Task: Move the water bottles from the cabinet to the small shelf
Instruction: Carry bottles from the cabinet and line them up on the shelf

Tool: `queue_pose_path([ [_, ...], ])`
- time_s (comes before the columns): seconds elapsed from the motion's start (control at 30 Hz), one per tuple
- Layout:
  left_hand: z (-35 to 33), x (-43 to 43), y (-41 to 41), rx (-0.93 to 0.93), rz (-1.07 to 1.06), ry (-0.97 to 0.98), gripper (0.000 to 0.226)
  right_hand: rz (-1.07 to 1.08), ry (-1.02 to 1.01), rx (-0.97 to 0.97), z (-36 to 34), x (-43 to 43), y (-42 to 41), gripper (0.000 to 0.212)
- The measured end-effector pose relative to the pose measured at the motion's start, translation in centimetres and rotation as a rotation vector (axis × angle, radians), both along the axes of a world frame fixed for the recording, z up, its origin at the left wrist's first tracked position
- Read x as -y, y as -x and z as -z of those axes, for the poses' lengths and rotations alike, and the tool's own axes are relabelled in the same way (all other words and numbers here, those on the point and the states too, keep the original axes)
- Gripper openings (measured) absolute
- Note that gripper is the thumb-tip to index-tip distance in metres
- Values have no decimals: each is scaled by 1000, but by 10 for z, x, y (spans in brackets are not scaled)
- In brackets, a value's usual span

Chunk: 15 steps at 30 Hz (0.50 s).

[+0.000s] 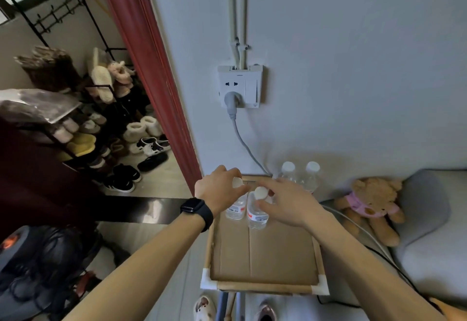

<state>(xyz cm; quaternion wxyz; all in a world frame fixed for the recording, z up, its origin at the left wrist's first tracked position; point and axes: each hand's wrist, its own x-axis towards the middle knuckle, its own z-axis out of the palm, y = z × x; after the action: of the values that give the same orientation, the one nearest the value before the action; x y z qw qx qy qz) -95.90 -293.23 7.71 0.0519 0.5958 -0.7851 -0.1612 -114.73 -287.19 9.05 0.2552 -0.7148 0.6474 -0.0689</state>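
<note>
While both arms reached over the small shelf (pixel 264 289), L hand (pixel 222 189) — black watch (pixel 196 210) on wrist — was curled round the neck of one water bottle (pixel 236 210), fingers closed just under its white cap. R hand (pixel 288 203) gripped the neck of a second bottle (pixel 257 217) the same way. Both bottles stood upright, side by side, touching, at the far end of the shelf's cardboard top (pixel 262 255). Two more bottles (pixel 300 176) stood behind, w/ white caps, near the wall — beside a grey cable (pixel 243 143) from the wall socket (pixel 240 87). Teddy bear (pixel 371 203) lay to the right.
</note>
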Motion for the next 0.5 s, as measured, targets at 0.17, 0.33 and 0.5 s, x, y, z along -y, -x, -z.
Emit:
queue_pose_path([
  [0.17,0,10,-1,-59,87,-37,32,-17,23,-22,-4,5,-3,36],
  [0.33,1,24,-9,-133,199,-94,30,86,63,-77,2,12,-6,34],
  [0.5,5,25,-17,-174,198,-125,36,111,104,-118,11,12,-8,41],
])
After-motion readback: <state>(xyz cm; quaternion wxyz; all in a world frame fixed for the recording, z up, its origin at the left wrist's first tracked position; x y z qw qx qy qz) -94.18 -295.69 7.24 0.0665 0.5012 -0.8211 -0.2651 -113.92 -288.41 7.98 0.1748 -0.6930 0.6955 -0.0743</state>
